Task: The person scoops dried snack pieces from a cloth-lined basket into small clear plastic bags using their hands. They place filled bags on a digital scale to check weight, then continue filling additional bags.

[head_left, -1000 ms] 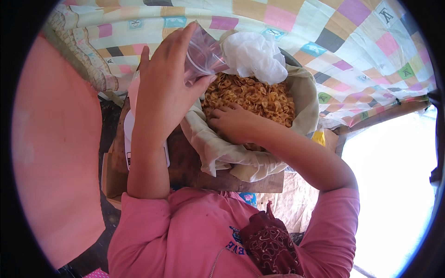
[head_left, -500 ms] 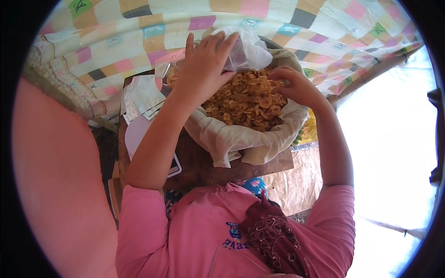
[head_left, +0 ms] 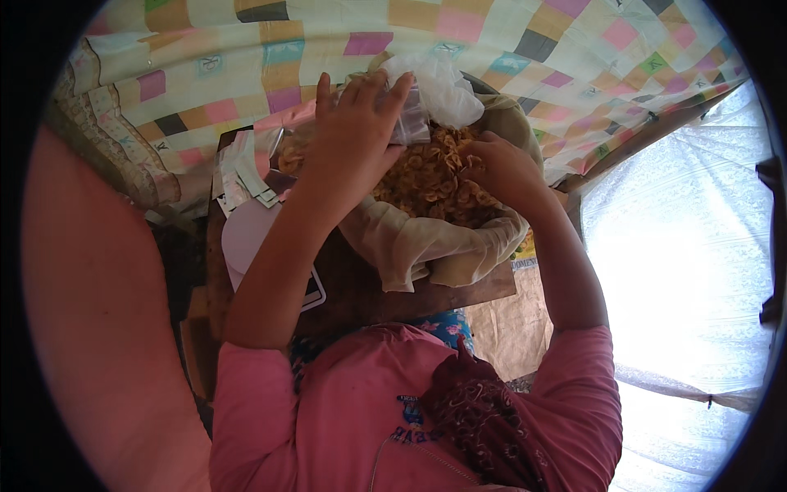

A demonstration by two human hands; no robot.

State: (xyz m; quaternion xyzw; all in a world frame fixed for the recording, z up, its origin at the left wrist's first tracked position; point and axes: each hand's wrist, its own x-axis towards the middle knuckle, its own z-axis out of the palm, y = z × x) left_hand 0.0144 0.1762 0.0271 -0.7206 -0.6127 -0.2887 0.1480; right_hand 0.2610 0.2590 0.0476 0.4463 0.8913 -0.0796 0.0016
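two hands flank chips; blue lettering marks the pink shirt.

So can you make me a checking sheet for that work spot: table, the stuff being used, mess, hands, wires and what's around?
Surface: dark brown wooden table, partly covered.
Things in use: thin golden-brown curled chips in a container lined with beige cloth; clear plastic bag.
Clutter: crumpled white plastic bag at the far rim; flat whitish sheets and a white scale-like device with a round plate on the left.
Hands: left hand holds the clear bag; right hand is at the chips, grip unclear.
Cables: nothing seen.
Surroundings: pale sheet with coloured squares behind, pink sheet left, bright translucent sheeting right.
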